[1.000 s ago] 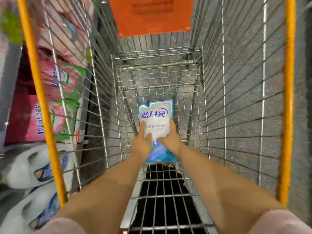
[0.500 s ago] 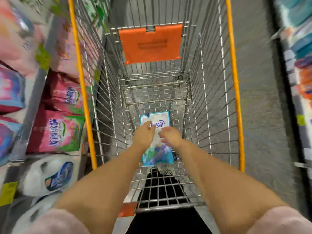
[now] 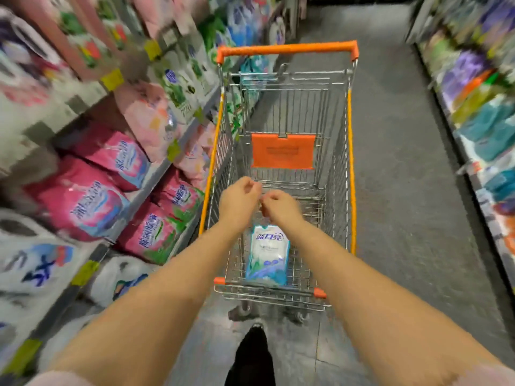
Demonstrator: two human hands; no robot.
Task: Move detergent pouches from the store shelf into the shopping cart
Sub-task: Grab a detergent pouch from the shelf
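left of the shopping cart (image 3: 351, 162), the store shelf (image 3: 152, 179) runs close along its wire side, stocked with pink pouches (image 3: 92, 201). over the cart's basket the left hand (image 3: 239, 200) hovers, fingers loosely curled on nothing. below it, one detergent pouch (image 3: 267, 254) lies flat on the cart's floor at the near end. the right hand (image 3: 281, 207), just beside the left, is equally slack and empty. the step in hand looks like fetching the next pouch: raise both hands above the cart's left rim (image 3: 211, 168) before swinging left, then grip the soft bag by its body. right of the cart the aisle floor (image 3: 404, 190) gives open room.
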